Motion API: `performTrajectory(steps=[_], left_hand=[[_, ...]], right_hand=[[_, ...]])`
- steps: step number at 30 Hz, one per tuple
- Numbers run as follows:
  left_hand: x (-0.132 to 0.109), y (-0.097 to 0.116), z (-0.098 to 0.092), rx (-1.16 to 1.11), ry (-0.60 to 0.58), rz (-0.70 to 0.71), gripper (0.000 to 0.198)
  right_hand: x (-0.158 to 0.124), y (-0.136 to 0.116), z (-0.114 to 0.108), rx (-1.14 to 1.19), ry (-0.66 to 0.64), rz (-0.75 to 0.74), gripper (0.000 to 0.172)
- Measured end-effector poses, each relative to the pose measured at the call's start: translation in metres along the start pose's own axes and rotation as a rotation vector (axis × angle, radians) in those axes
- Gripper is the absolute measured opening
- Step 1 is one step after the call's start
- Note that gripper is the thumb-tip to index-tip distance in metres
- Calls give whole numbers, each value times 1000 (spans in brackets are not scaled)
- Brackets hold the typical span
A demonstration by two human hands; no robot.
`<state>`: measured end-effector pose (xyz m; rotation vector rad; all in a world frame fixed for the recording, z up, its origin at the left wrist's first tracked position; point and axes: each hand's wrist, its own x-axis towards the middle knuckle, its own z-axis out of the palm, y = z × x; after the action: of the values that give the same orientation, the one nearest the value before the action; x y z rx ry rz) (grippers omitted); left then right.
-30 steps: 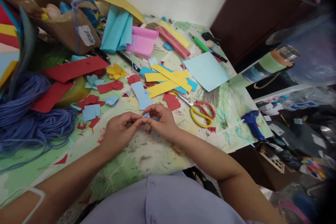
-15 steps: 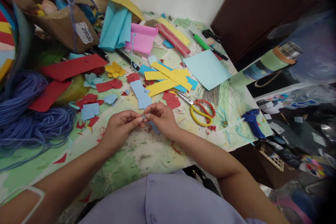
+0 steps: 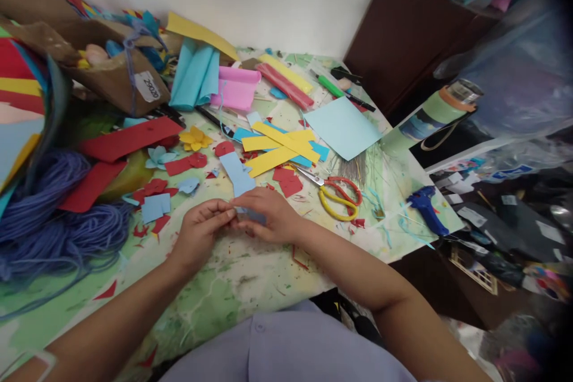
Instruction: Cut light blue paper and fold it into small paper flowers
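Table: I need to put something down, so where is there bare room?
Best: the table between the left hand, right hand and shirt, though specks litter it. A smaller patch lies between the yarn and left forearm, with a red scrap in it. It is crowded around the yellow strips and scissors.

"What's on show at the table (image 3: 250, 277)?"
"The left hand (image 3: 201, 233) and right hand (image 3: 271, 215) meet above it, pinching a small blue paper (image 3: 252, 214), its shape mostly hidden, as far as I can tell."
"And beyond?"
"Yellow strips (image 3: 286, 139) crossed over blue strips (image 3: 320, 151), scissors (image 3: 319, 181) near them, a glue gun (image 3: 427, 209) farther right."
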<state>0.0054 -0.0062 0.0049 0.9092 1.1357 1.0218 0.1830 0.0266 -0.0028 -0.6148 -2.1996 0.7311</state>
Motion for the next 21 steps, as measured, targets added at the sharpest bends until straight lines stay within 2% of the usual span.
performTrajectory(steps=[2,6,10,13,15,18,21], left_hand=[[0,0,0,14,-26,-6,9],[-1,0,1,129,-97,33,17],[-4,3,2,419,-100,187,24],[-7,6,2,693,-86,324,27],[-8,7,1,784,-76,381,29],[-9,6,0,781,-65,410,30],[-8,2,0,649,-27,397,30]], right_hand=[[0,4,3,-14,-19,-10,24],[-2,10,7,23,52,76,21],[-2,7,7,60,112,211,17],[-1,1,6,75,94,295,18],[0,-1,5,116,77,360,22],[1,-2,5,291,78,462,26],[0,-1,7,430,105,519,18]])
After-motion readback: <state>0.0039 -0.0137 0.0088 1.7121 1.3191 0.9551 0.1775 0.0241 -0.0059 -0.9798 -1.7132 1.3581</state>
